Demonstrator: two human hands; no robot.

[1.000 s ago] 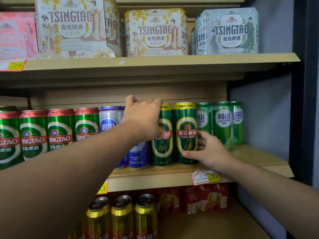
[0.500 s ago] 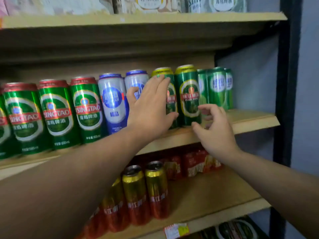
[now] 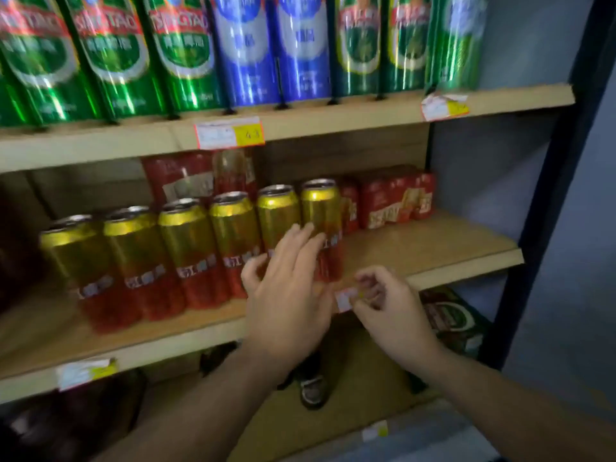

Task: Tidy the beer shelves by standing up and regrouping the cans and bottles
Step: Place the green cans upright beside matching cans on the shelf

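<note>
Dropped to the lower shelf (image 3: 433, 248) (off the green cans (image 3: 116, 61)): left hand (image 3: 286, 295) spread open before the gold cans (image 3: 186, 241); right hand (image 3: 393, 311) curled at its front-edge tag (image 3: 345, 300), grip unclear.

Both your hands are at the shelf of gold-and-red cans.

Your left hand (image 3: 286, 295) spreads its fingers (image 3: 296, 240) in front of the two rightmost of six upright gold-and-red cans (image 3: 186, 258) on the middle shelf (image 3: 433, 248); blur hides any contact. Your right hand (image 3: 390, 311) curls its fingers just beside a small price tag (image 3: 345, 300) on that shelf's front edge. Red packs (image 3: 393, 201) stand behind, at the right. Green cans (image 3: 113, 55) and blue cans (image 3: 273, 51) line the shelf above.
</note>
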